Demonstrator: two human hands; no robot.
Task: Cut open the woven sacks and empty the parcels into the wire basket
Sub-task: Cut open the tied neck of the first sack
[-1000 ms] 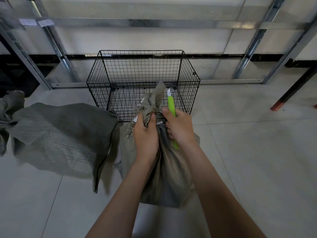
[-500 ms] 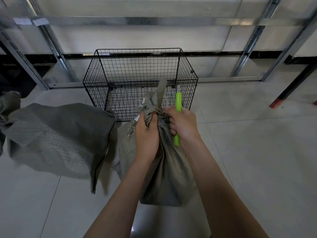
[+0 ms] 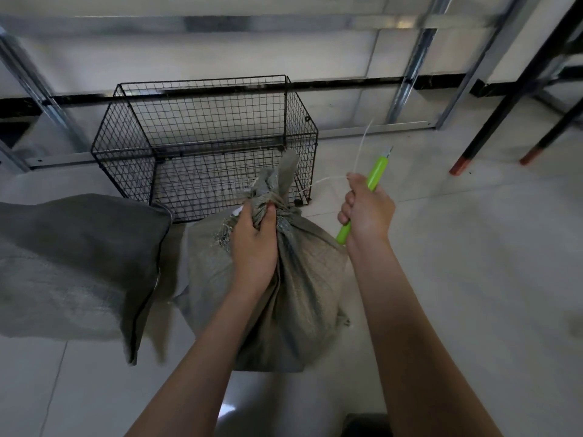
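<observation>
Green plastic marks the change: the utility knife (image 3: 377,169), pressed close against the tied neck half a second ago, now sits well out to the right of it, blade tip pointing up and away. The right hand (image 3: 367,216) is closed in a fist round the handle. It also seems to pinch a thin white string (image 3: 358,152), which runs back towards the neck while a loose end flicks upward. The left hand (image 3: 255,244) has not shifted; its fingers and thumb are clamped round the bunched neck of the woven sack (image 3: 303,279).

The sack stands on the tiled floor (image 3: 473,263), just in front of the near right corner of the wire basket (image 3: 202,82). The basket sits by the far edge of the floor, and no parcels show in it. A second sack (image 3: 79,257) lies slumped to the left, touching the first.

The tie looks cut and is coming away. The neck is gathered shut all the same, and whether any turns of string remain round it cannot be told. Opening the mouth and tipping the sack into the basket appears to come next.
</observation>
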